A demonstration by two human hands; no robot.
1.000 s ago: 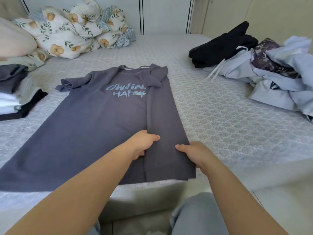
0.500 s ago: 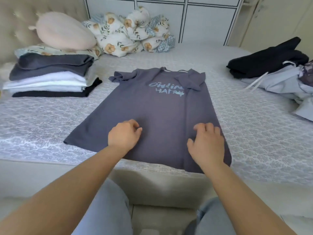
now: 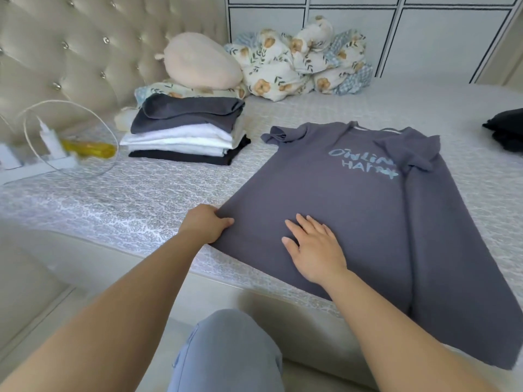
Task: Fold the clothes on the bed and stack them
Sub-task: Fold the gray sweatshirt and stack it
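A grey T-shirt (image 3: 368, 210) with pale blue lettering lies face up on the bed, its right side folded inward. My left hand (image 3: 205, 226) grips the shirt's left edge near the hem, thumb on top of the cloth. Lying flat on the lower front of the shirt is my right hand (image 3: 312, 247), its fingers straight. A stack of folded clothes (image 3: 186, 131), grey over white over black, sits at the back left near the headboard.
A cream pillow (image 3: 198, 65) and a floral quilt (image 3: 300, 63) lie at the head of the bed. Dark clothing (image 3: 506, 131) shows at the right edge. A bedside ledge with a wire ring and yellow item (image 3: 70, 142) is at left. My knee (image 3: 229, 352) is below.
My view has swung left. My left hand has slid from the middle of the shirt to its left edge and taken hold; my right hand has moved left and flattened.
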